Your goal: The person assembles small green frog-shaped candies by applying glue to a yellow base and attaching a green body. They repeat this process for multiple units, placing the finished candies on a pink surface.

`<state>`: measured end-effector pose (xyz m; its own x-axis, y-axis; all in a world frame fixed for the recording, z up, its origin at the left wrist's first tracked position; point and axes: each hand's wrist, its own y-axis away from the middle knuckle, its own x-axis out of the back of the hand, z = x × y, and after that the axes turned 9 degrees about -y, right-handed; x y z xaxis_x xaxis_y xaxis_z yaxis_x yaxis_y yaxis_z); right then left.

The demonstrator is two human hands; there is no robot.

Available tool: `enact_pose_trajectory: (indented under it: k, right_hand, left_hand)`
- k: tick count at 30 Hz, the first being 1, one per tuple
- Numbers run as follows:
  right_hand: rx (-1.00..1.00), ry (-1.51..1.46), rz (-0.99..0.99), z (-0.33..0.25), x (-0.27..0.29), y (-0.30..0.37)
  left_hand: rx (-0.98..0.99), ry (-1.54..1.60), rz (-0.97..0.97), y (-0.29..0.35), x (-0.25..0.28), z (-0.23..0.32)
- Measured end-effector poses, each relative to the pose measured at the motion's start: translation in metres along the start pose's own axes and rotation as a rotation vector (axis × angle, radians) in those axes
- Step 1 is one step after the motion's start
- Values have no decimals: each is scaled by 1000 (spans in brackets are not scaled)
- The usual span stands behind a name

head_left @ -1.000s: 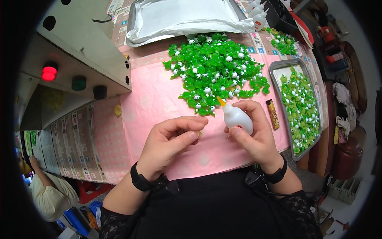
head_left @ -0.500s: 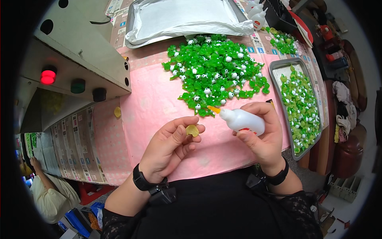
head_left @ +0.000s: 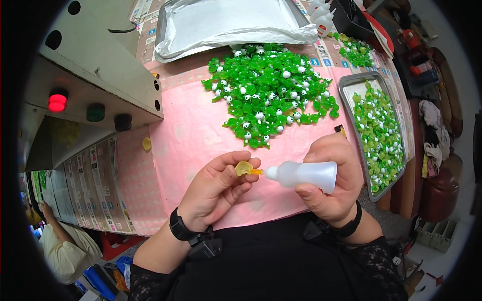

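A small translucent yellow plastic piece (head_left: pixel 243 167), cup-like in shape, is pinched between the thumb and fingers of my left hand (head_left: pixel 216 186). My right hand (head_left: pixel 334 183) grips a white squeeze bottle (head_left: pixel 304 174), tipped on its side. Its orange nozzle points left and meets the yellow piece; whether anything flows out cannot be made out. Just beyond my hands lies a heap of green plastic pieces (head_left: pixel 268 88), with small white ball-shaped parts with dark dots mixed among them.
A metal tray (head_left: pixel 374 195) of green, yellow and white pieces stands at right. A paper-lined tray (head_left: pixel 159 37) lies at the back, near white bottles (head_left: pixel 324 24). At left stands a machine (head_left: pixel 115 70) with a lit red button (head_left: pixel 57 100). Another person (head_left: pixel 68 246) is at far left.
My right hand has turned the squeeze bottle nearly level and brought its nozzle left and down onto the yellow piece. My left hand holds almost still.
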<state>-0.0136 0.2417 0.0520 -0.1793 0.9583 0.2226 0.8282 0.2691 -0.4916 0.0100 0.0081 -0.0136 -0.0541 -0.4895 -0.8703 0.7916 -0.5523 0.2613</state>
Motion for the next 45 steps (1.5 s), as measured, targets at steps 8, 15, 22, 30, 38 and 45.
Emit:
enact_pose_trajectory:
  k: [8, 15, 22, 30, 38, 45]
  right_hand:
    - [76, 44, -18, 0, -1, -6]
    - [75, 55, -36, -4, -2, -7]
    - [18, 26, -4, -5, 0, -6]
    - [4, 35, -7, -8, 5, -6]
    - [26, 65, -27, -7, 5, -7]
    - [-34, -18, -15, -6, 3, -10]
  left_hand:
    - [0, -1, 8, 0, 1, -1]
    - [3, -18, 19, 0, -1, 0]
    - [16, -31, 21, 1, 0, 0]
    - [8, -54, 14, 0, -2, 0]
    - [9, -116, 21, 1, -4, 2]
    - [65, -175, 62, 1, -8, 5]
